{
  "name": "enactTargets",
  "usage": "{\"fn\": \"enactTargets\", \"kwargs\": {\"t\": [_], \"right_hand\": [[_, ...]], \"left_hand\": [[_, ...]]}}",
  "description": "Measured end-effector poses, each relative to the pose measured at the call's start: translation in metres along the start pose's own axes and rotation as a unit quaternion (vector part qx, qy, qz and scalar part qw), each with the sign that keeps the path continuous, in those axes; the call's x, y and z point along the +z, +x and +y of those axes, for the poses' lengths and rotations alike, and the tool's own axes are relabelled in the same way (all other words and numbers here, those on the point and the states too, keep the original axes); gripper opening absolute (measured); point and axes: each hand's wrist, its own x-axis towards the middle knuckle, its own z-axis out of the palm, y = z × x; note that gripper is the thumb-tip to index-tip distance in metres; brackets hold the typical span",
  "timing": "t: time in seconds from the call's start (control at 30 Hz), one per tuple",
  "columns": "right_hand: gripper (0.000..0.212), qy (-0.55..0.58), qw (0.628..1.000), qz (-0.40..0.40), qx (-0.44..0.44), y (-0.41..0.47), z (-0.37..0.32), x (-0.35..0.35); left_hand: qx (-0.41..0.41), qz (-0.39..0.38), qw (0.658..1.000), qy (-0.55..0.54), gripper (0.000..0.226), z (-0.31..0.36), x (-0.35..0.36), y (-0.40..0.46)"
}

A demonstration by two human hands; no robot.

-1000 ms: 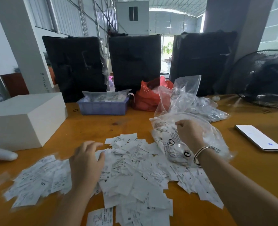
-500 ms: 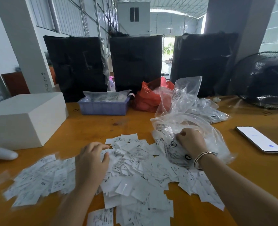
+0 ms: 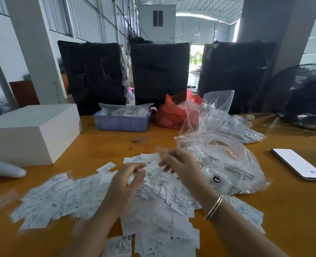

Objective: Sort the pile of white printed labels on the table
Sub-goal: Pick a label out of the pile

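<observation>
At far left on my table (image 3: 98, 145) lie a white handheld device (image 3: 3, 170) and a white box (image 3: 29, 134); handwriting on the pillar (image 3: 33, 52) behind is too small to read. The pile of white printed labels (image 3: 153, 210) spreads across the near centre of the table; most print is blurred, though "XS" and "S" are legible on single labels. My left hand (image 3: 123, 184) hovers over the pile, fingers loosely curled; whether it pinches a label I cannot tell. My right hand (image 3: 181, 164), braceleted, hovers beside it, fingers blurred, grip unclear. Behind stand a blue bin (image 3: 122, 121) and red bag (image 3: 173, 114). Right: clear printed bags (image 3: 227, 164), a lit phone (image 3: 299, 164), a fan (image 3: 301, 97).
</observation>
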Motion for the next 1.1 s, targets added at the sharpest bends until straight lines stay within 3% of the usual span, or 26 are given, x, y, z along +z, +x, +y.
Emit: {"fn": "enactTargets", "kwargs": {"t": [0.1, 0.23, 0.4, 0.53, 0.57, 0.7, 0.9, 1.0, 1.1], "right_hand": [[0.005, 0.078, 0.996, -0.04, 0.013, -0.01, 0.003, 0.025], [0.009, 0.109, 0.993, -0.037, 0.032, -0.011, 0.008, 0.04], [0.009, 0.084, 0.995, -0.024, 0.044, -0.011, 0.019, 0.041], [0.007, -0.125, 0.992, 0.015, -0.006, -0.008, 0.029, 0.039], [0.004, -0.198, 0.979, 0.006, -0.04, -0.009, 0.031, 0.038], [0.025, -0.419, 0.887, -0.071, -0.182, -0.013, 0.036, 0.046], [0.038, -0.492, 0.834, -0.084, -0.234, -0.012, 0.036, 0.051], [0.033, -0.471, 0.847, -0.055, -0.238, -0.012, 0.035, 0.05], [0.021, -0.392, 0.894, -0.008, -0.217, -0.013, 0.035, 0.046]], "left_hand": [[-0.029, -0.039, 0.997, -0.064, 0.052, 0.003, 0.003, -0.001], [-0.046, 0.037, 0.996, -0.061, 0.006, 0.0, 0.008, 0.003], [-0.114, 0.108, 0.977, -0.147, 0.004, -0.003, 0.006, 0.005], [-0.146, 0.158, 0.955, -0.204, 0.003, -0.003, 0.005, 0.006], [-0.15, 0.166, 0.951, -0.212, 0.002, -0.003, 0.004, 0.007], [-0.16, 0.2, 0.948, -0.189, 0.004, -0.005, 0.003, 0.007], [-0.155, 0.208, 0.951, -0.167, 0.008, -0.009, 0.001, 0.007], [-0.16, 0.208, 0.951, -0.166, 0.012, -0.01, 0.002, 0.007], [-0.17, 0.213, 0.946, -0.176, 0.01, -0.01, 0.003, 0.008]]}}
